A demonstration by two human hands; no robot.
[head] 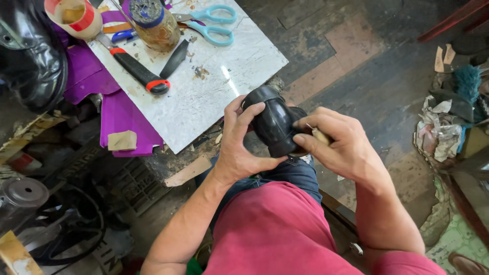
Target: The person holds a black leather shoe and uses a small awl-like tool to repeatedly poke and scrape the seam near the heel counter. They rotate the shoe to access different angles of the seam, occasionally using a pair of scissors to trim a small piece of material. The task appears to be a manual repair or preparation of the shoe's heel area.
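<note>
A: Item held?
B: Black shoe (274,122), gripped over the lap beside the marble slab (239,61). Left hand (239,142) is clamped round its side; right hand (336,142) is closed at its edge, a small pale tool (320,134) pinched, possibly a needle handle.

A: Items on slab?
B: Black-and-red knife (137,71), teal scissors (211,23), glass jar (155,23) recorded.

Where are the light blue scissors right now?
In the head view, the light blue scissors lie at the top of the pale slab, just right of the glass jar, up and left of both hands.
</note>
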